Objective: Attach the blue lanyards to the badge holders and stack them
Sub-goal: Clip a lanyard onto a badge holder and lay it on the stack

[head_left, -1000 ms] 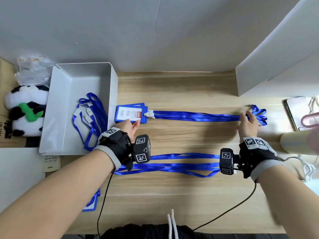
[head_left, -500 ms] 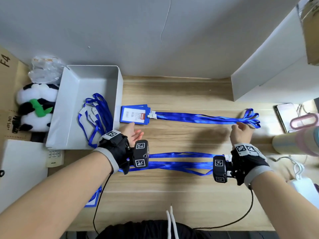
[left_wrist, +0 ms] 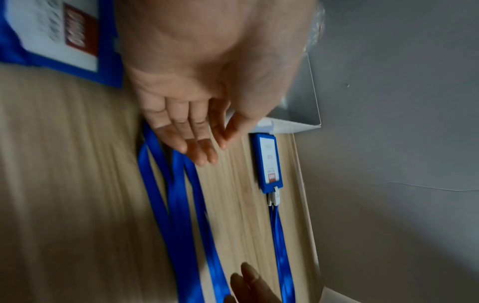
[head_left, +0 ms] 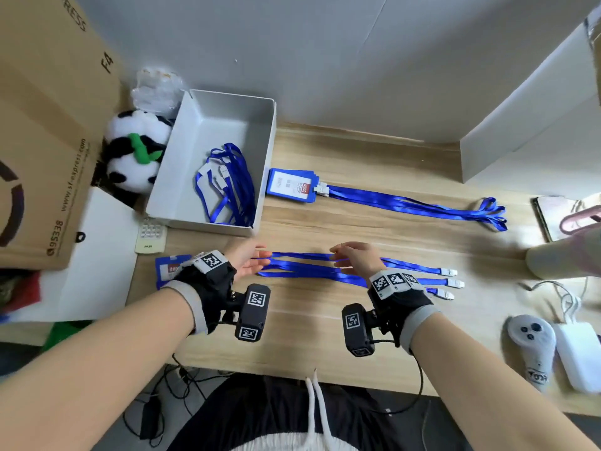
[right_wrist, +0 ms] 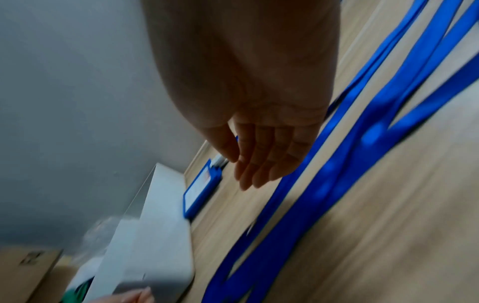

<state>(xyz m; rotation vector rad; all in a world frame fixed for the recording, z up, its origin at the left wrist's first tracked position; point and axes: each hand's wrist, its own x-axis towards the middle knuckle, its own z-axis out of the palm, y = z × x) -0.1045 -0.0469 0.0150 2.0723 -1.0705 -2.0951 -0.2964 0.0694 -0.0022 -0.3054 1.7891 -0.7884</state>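
Left grip (head_left: 250, 263) and right grip (head_left: 353, 257) both released, fingers straight over loose, glossy blue lanyards (head_left: 312, 271)

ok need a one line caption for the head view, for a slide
Both open hands, left hand and right hand, reach the loose blue lanyards near the stacked badge holders.

My bench (head_left: 374, 157) is pale matt wood-grain. On it the lanyards (head_left: 305, 271) are glossy blue woven ribbon; beside them lies a smooth blue plastic badge holder (head_left: 291, 185) and a matt grey bin (head_left: 208, 125).
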